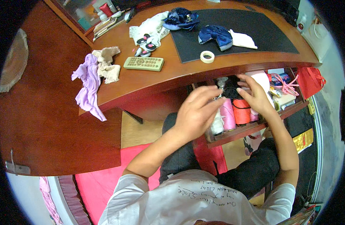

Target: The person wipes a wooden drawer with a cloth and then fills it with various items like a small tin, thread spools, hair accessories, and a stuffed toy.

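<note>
A drawer (232, 135) stands pulled out under the desk, with both my hands at its opening. Over its left side reaches my left hand (198, 109), fingers stretched and slightly apart; I see nothing held in it. My right hand (256, 94) is open over the middle, thumb and fingers spread. Between the hands lies a tangle of black cord (230, 92). Nearer the drawer front sit a pink thread spool (227, 115), an orange-red spool (241, 112) and a white bundle of yarn (217, 125). My left hand partly hides the drawer's left end.
On the desk (172, 67) lie a remote control (144, 63), a roll of tape (207, 57), blue fabric bows (215, 36) on a black mat (255, 32), and lilac cloth (88, 82) over the edge. A red bag (309, 82) hangs right of the drawer, which also holds pink cords (287, 85).
</note>
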Demonstrator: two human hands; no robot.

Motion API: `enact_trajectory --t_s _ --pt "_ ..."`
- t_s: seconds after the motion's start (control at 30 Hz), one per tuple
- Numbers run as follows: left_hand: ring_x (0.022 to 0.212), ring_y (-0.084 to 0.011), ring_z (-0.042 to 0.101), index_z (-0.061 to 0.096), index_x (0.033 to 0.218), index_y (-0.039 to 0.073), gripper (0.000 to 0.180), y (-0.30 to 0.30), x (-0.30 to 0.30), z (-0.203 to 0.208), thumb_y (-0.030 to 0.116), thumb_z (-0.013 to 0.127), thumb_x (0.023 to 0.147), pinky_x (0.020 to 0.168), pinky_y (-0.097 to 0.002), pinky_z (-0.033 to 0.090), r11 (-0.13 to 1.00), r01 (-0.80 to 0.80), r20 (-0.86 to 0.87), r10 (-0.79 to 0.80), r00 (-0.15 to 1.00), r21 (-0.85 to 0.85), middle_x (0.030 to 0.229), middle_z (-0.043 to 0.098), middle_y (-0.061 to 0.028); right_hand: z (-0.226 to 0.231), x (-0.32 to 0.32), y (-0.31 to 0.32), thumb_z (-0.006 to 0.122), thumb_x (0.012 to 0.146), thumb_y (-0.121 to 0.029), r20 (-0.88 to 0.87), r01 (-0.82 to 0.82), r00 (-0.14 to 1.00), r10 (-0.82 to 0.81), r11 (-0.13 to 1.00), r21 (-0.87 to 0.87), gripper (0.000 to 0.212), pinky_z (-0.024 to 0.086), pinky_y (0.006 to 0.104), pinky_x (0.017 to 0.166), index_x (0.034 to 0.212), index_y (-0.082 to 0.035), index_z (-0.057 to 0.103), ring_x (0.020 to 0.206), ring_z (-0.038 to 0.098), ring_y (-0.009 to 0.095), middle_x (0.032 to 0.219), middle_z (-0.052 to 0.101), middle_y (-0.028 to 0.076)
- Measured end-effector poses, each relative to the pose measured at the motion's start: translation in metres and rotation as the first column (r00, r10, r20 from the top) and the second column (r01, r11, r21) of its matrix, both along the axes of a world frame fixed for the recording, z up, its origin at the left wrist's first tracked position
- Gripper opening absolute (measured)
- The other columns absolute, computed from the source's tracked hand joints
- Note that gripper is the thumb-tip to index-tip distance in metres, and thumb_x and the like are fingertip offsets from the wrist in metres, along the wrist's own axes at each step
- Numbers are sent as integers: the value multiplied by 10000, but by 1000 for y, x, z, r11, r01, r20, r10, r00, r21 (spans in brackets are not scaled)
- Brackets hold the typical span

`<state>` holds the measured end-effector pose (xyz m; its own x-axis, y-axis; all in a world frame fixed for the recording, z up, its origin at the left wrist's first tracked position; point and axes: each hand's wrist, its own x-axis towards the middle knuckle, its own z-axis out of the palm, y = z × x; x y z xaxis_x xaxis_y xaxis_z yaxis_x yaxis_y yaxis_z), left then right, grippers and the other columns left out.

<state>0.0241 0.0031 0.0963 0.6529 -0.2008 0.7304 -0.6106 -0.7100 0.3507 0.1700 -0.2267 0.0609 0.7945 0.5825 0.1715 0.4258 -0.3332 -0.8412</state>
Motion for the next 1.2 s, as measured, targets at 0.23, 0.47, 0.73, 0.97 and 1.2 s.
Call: enact_trajectory --t_s 0.23,0.47,0.73,0.97,1.2 --pt "1174 -355 565 664 1185 40 421 92 10 54 -77 567 792 1043 -447 423 896 -376 120 357 926 236 1238 642 -140 18 -8 -6 589 921 -33 31 -96 995 100 990 -98 399 461 370 1045 1318 -11 551 1244 555 249 1354 539 129" --pt "1188 -382 539 622 1256 34 457 134 14 76 -56 579 810 1082 -454 380 863 -312 -44 358 933 397 1258 621 -174 17 -8 -7 605 915 -35 87 -79 993 81 997 -19 396 500 355 998 1308 -15 561 1183 593 246 1337 544 139" --pt "1155 -371 552 611 1269 36 499 135 12 75 -61 637 781 1055 -453 393 844 -328 -68 391 918 424 1183 612 -167 21 -13 -8 609 913 -30 130 -76 989 69 996 43 392 520 342 965 1303 -30 572 1136 622 244 1317 559 144" --pt "1084 -320 580 617 1256 64 503 63 -14 84 -29 659 764 1053 -469 406 907 -341 96 327 940 247 1146 596 -129 44 -32 -5 588 979 -127 -206 -197 947 245 953 230 392 556 337 873 1349 -10 534 1038 662 215 1263 614 120" --pt "1075 -211 609 659 1173 125 359 -37 -22 26 151 649 815 1134 -485 328 950 12 46 -28 999 311 1119 621 -53 64 -47 -6 463 1051 -303 -705 -318 375 601 798 511 498 587 308 658 1435 11 420 889 686 216 1251 615 161"
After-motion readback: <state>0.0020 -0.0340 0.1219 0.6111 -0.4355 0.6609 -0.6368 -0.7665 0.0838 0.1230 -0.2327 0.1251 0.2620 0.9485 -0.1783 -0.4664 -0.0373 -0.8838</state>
